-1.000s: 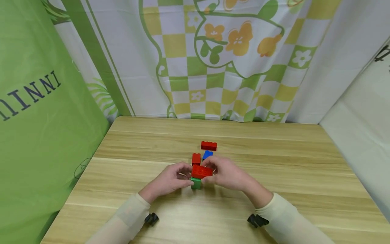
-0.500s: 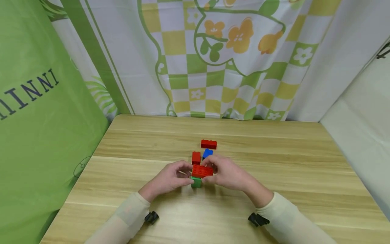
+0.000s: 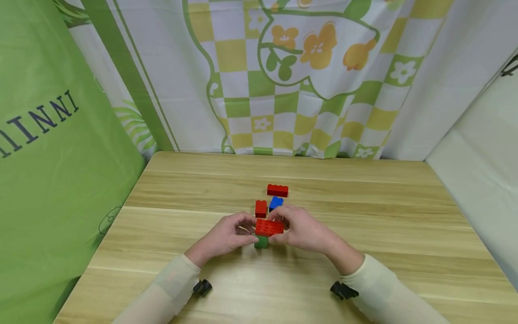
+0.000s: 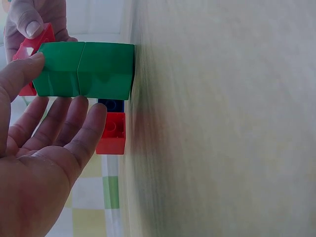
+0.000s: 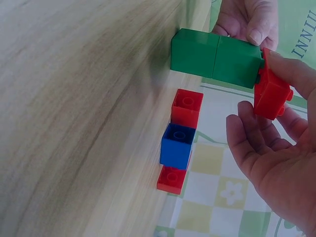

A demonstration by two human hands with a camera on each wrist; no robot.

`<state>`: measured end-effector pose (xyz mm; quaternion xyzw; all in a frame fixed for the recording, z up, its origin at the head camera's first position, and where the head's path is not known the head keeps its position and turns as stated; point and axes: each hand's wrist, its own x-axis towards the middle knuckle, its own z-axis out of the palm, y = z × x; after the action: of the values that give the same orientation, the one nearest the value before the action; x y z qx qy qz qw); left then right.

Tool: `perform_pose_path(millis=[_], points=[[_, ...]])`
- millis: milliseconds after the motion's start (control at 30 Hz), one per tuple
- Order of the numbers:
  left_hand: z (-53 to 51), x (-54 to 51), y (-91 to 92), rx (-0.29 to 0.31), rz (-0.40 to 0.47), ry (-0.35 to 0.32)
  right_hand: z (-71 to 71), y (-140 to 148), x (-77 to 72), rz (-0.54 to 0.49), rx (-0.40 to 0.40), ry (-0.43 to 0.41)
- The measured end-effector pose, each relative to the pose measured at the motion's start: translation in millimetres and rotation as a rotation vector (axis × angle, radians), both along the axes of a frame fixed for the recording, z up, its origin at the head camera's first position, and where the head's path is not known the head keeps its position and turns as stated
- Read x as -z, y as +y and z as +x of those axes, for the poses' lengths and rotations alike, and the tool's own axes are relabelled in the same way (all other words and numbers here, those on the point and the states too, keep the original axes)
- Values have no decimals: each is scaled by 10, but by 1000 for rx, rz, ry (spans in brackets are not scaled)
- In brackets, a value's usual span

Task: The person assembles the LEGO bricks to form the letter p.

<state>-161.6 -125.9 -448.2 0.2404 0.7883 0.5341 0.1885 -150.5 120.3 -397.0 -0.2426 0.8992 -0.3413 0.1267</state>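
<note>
Green blocks [image 4: 86, 70], red brick [image 3: 268, 227] — green-yellow checked curtain [image 3: 297, 96]

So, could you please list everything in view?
Stacked plastic blocks: two, green, between the hands
Studded plastic block: one, red, at the stack's top
Short plastic block: one, red, behind the stack
Boxy plastic block: one, blue, beside the short one
Long plastic block: one, red, farthest back
Wooden table: one, light brown, underneath
Patterned curtain: one, multicoloured, behind the table
Lettered fabric panel: one, green, left
Pale panel: one, white, right
Sleeves: two, cream, on forearms
Wrist devices: two, black, by cuffs
Left hand: one, bare, at stack
Right hand: one, bare, gripping studded block
</note>
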Motion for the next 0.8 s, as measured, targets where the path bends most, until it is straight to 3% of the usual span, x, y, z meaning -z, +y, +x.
perform_pose_path(millis=[800], points=[[8,24,-14,12,9,23,42,-43,-29,56,-33,95]])
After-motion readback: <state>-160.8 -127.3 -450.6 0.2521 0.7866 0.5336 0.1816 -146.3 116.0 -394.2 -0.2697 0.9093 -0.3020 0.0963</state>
